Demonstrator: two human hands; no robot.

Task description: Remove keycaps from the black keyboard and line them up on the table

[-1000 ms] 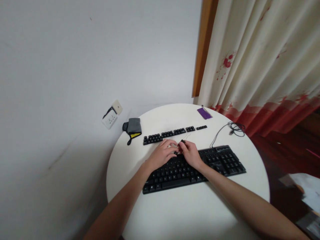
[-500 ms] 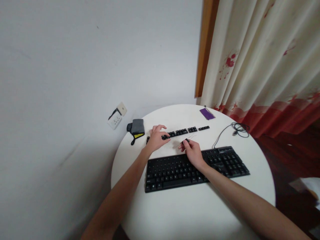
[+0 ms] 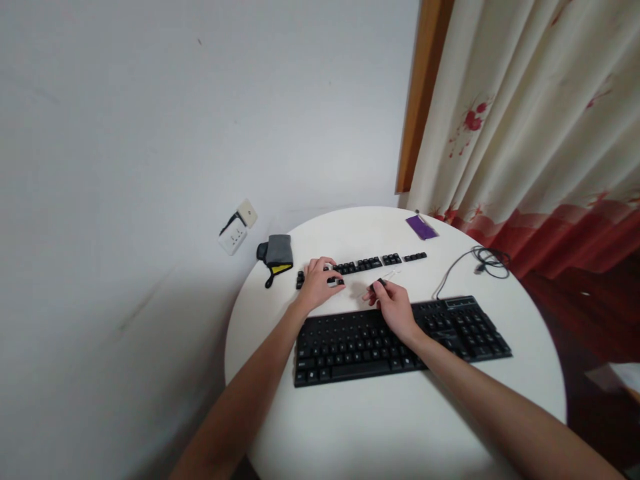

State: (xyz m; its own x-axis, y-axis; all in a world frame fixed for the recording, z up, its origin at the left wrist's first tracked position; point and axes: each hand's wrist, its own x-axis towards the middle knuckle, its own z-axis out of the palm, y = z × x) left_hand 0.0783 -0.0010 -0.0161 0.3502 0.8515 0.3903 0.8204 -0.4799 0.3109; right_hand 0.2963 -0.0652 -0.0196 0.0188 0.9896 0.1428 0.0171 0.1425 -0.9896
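Observation:
My left hand is over the left part of a line of loose black keycaps. Its thumb and index finger pinch a single keycap, a little in front of that line. Held in my right hand is a small black-handled tool with thin wire ends, like a wire keycap puller, its wires pointing away to the right. Beneath my right hand and wrist lies a black keyboard; its upper left rows show bare key stems without caps.
All this lies on a round white table. A grey pouch with yellow lining sits at the left edge, near a wall socket. At the back is a purple card. The coiled keyboard cable lies at right.
My left hand has drawn a keycap slightly toward me and right, out of the line. My right hand still holds the tool in about the same place. The view has shifted a little.

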